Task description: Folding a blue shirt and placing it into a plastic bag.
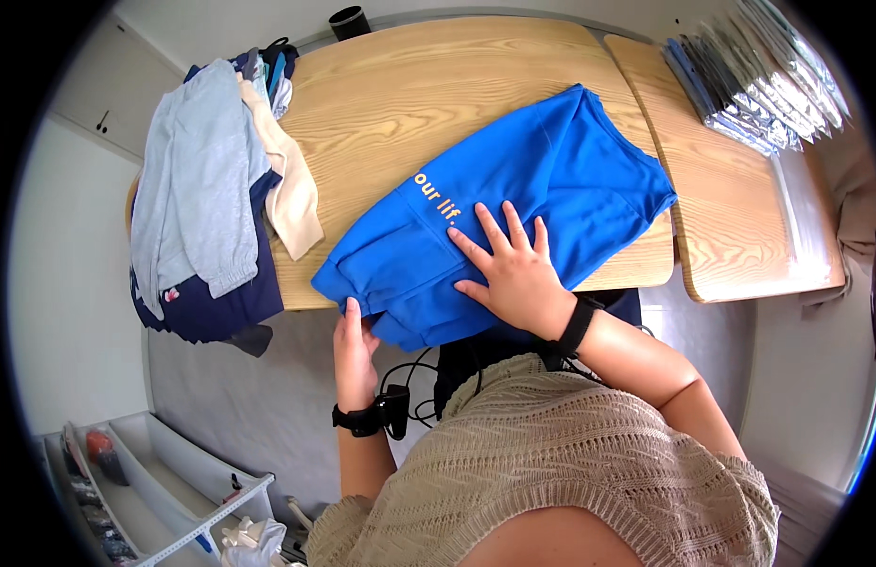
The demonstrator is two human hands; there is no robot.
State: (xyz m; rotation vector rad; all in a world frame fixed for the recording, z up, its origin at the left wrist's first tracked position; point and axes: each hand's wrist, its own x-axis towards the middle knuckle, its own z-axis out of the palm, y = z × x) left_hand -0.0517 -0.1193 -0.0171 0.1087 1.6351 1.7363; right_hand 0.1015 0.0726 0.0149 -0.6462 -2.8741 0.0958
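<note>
A pair of blue sweatpants (494, 180) with small orange lettering lies aslant on the wooden table, its wide waist end at the far right. The cuff end hangs slightly over the near edge. My left hand (355, 350) pinches that cuff end, thumb on top and the other fingers partly hidden under the cloth. My right hand (518, 274) lies flat on the middle of the fabric, fingers spread, below the lettering. Black bands circle both my wrists.
At the left, light grey sweatpants (201, 180), a cream garment (279, 175) and navy clothing (220, 307) are heaped on the table (381, 85). Clear-wrapped folded garments (750, 85) are stacked on the right-hand table. A black cup (349, 23) stands behind; grey bins (173, 472) sit lower left.
</note>
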